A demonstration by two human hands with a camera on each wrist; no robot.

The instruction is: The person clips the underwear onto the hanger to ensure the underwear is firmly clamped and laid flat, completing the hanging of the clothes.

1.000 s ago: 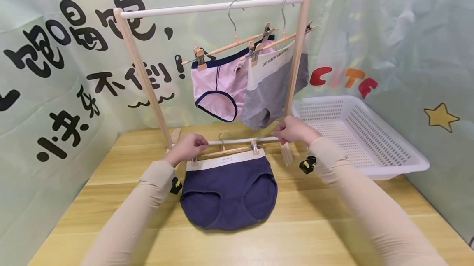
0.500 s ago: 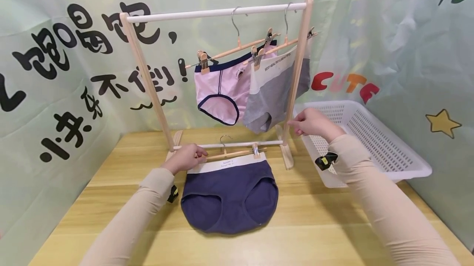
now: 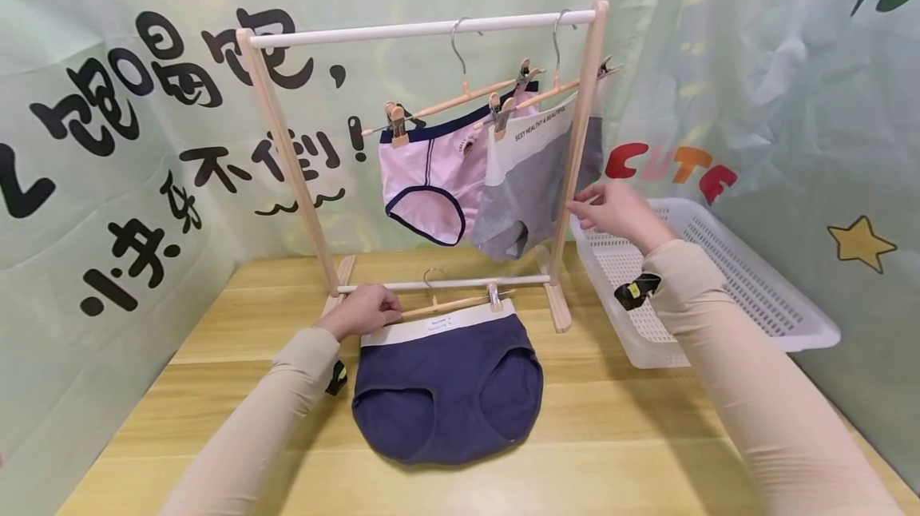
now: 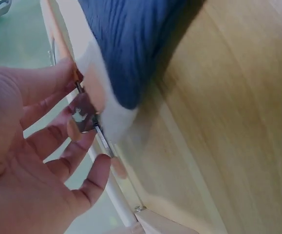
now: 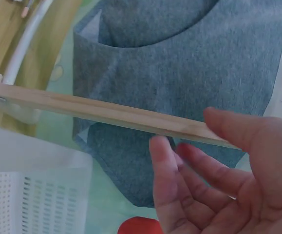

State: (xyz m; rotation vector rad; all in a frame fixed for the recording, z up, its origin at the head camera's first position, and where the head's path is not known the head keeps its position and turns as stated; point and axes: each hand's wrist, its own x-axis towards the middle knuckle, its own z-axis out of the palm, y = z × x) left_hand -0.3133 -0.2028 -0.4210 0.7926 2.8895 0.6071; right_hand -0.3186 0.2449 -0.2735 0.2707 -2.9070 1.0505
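Note:
Navy panties (image 3: 453, 396) with a white waistband lie on the table, clipped to a wooden clip hanger (image 3: 453, 307). My left hand (image 3: 362, 310) pinches the hanger's left end; its fingers hide the left clip from the head view. The left wrist view shows that metal clip (image 4: 84, 113) between thumb and fingers. My right hand (image 3: 614, 211) is at the rack's right post (image 3: 577, 132), thumb and fingers apart on either side of it. Pink panties (image 3: 434, 168) and grey panties (image 3: 528, 188) hang on clip hangers from the rack's white top rail (image 3: 323, 36).
A white perforated basket (image 3: 783, 300) stands to the right of the rack, beneath my right forearm. The rack's lower rail (image 3: 467, 282) runs just behind the navy panties' hanger. A printed cloth (image 3: 812, 132) lines the back and sides of the wooden table (image 3: 589, 452).
My right hand has moved from the lower rail's right end up and right to the post. My left hand stays on the hanger, and the navy panties have come slightly nearer.

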